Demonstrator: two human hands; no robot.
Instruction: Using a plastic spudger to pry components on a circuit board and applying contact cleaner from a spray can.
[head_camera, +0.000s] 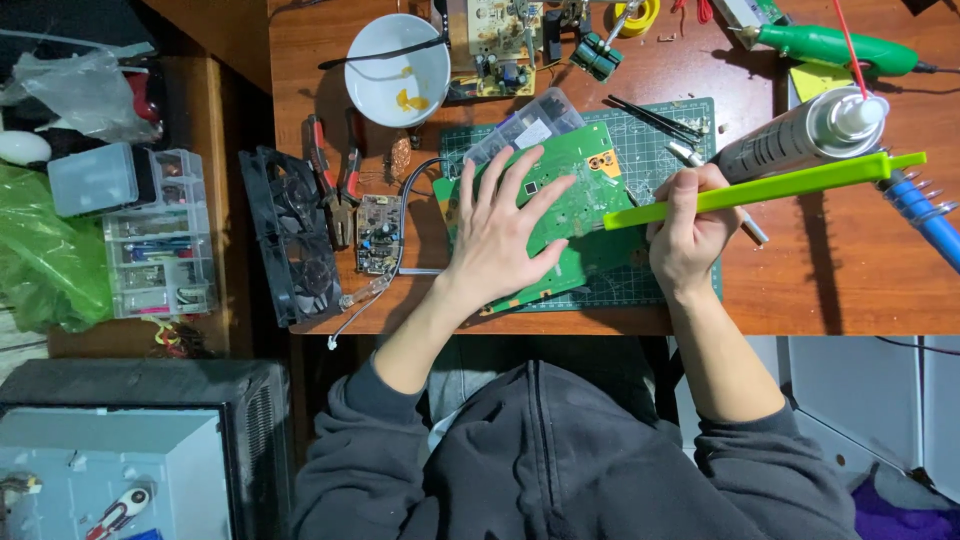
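Head view was cut by the frame edge at the soldering iron (925, 215), and much of the green circuit board (575, 205) was hidden under the left hand (500, 235). That hand was laid flat, fingers spread, pressing the board onto the cutting mat (680, 125) on the worktop (840, 290). Just right of the board, the right hand (690, 235) was closed around a lime-green tool (770, 185); its tip was hard to make out. Above the board, yellowish scraps were seen in a white bowl (397, 68).
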